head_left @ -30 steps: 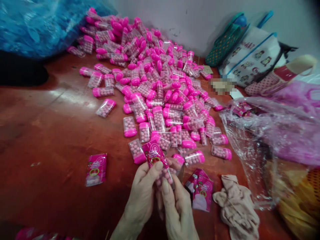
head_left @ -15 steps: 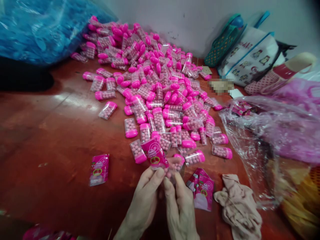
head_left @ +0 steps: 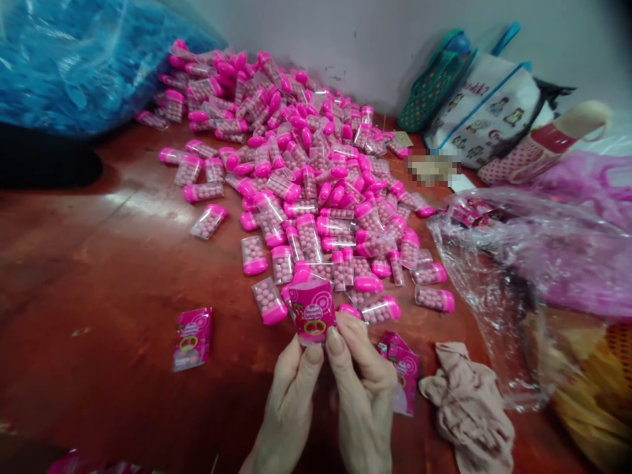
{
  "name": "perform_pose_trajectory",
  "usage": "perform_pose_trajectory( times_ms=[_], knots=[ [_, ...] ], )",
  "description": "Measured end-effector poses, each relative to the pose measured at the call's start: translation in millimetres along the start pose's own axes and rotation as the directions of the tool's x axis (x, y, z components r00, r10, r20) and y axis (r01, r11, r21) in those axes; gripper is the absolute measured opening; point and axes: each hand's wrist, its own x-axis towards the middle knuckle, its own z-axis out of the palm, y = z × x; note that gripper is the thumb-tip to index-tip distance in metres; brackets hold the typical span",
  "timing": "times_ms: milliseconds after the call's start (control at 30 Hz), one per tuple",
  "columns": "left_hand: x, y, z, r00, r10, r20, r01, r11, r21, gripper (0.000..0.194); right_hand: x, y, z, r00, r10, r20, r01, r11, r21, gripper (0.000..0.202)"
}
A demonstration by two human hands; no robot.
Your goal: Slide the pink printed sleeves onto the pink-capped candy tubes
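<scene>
Both hands meet at the front centre around a pink printed wrapper (head_left: 314, 309), held upright with its printed face toward me. My left hand (head_left: 291, 395) pinches its lower edge between thumb and fingers. My right hand (head_left: 360, 382) is closed at its lower right corner, thumb in front. Whether a candy container is inside the wrapper, I cannot tell. Just beyond the hands begins a big heap of clear containers with pink lids and pink balls (head_left: 309, 237). Flat wrappers (head_left: 405, 368) lie beside my right hand, partly hidden by it. A wrapped container (head_left: 192, 339) lies to the left.
A clear bag of blue pieces (head_left: 74, 66) sits at the back left. Along the right stand a white printed bag (head_left: 484, 105) and a green dotted bag (head_left: 429, 89). Nearer are crumpled clear plastic (head_left: 503, 316) and a beige cloth (head_left: 471, 408) on the red-brown floor (head_left: 113, 263).
The wrapper has turned upright to face me, and my right hand has closed on its corner. The clear container of balls seen between my fingers before is now hidden. The view has shifted slightly.
</scene>
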Motion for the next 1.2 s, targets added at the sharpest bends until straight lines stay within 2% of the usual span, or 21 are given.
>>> perform_pose_trajectory(
  times_ms=[67, 167, 267, 333, 400, 500, 567, 700, 800, 900, 1000, 1100, 1200],
  knots=[
    [-0.5, -0.4, 1.6, 0.999, 0.006, -0.037, -0.005, 1.0, 0.028, 0.027, -5.2, 5.4, 2.4, 0.995, -0.075, -0.069, 0.072, 0.996, -0.046, 0.02],
    [1.7, 0.7, 2.1, 1.0, 0.0, -0.019, 0.002, 0.997, 0.077, 0.026, -11.3, 16.5, 4.3, 0.975, -0.176, -0.135, 0.155, 0.976, -0.151, 0.021],
    [5.2, 0.1, 2.4, 0.999, -0.029, -0.029, 0.032, 0.994, 0.1, 0.033, -12.6, 24.0, 2.9, 0.97, -0.193, -0.149, 0.165, 0.97, -0.181, 0.021],
    [7.5, -2.2, 2.9, 0.996, -0.085, -0.037, 0.088, 0.992, 0.09, 0.039, -12.2, 25.1, -0.3, 0.977, -0.135, -0.166, 0.11, 0.982, -0.154, 0.019],
    [9.7, -4.8, 3.3, 0.992, -0.124, -0.037, 0.126, 0.991, 0.054, 0.042, -12.3, 24.1, -4.6, 0.988, 0.007, -0.157, -0.019, 0.997, -0.079, 0.02],
    [12.7, -5.6, 2.5, 0.992, -0.083, -0.095, 0.08, 0.996, -0.027, 0.043, -14.6, 22.4, -10.1, 0.976, 0.174, -0.133, -0.17, 0.985, 0.04, 0.033],
    [13.9, -3.8, 0.8, 0.99, -0.035, -0.135, 0.029, 0.998, -0.053, 0.042, -16.2, 22.5, -11.1, 0.978, 0.164, -0.13, -0.161, 0.986, 0.032, 0.038],
    [14.1, 1.1, -2.5, 0.984, -0.005, -0.176, -0.004, 0.999, -0.048, 0.039, -16.6, 22.0, -3.6, 0.992, 0.128, 0.0, -0.128, 0.992, -0.022, 0.024],
    [14.2, 5.7, -3.5, 0.984, -0.076, -0.163, 0.069, 0.997, -0.042, 0.047, -18.2, 19.3, 4.3, 0.975, 0.22, 0.038, -0.222, 0.975, 0.027, 0.028],
    [14.0, 9.5, -3.5, 0.985, -0.15, -0.085, 0.153, 0.988, 0.031, 0.056, -23.5, 18.0, 6.3, 0.953, 0.294, 0.079, -0.298, 0.953, 0.049, 0.033],
    [9.8, 7.4, -1.5, 0.989, -0.146, -0.012, 0.147, 0.984, 0.101, 0.042, -29.4, 19.5, 1.7, 0.959, 0.282, 0.011, -0.282, 0.959, 0.008, 0.036],
    [3.3, -0.2, 2.6, 0.994, -0.097, 0.043, 0.094, 0.993, 0.067, 0.025, -29.5, 20.0, -5.3, 0.969, 0.233, -0.078, -0.235, 0.972, -0.015, 0.037],
    [0.8, -5.2, 5.7, 0.992, -0.125, 0.033, 0.126, 0.992, -0.025, 0.022, -21.7, 15.7, -11.3, 0.963, 0.27, 0.001, -0.27, 0.963, -0.003, 0.034]
  ],
)
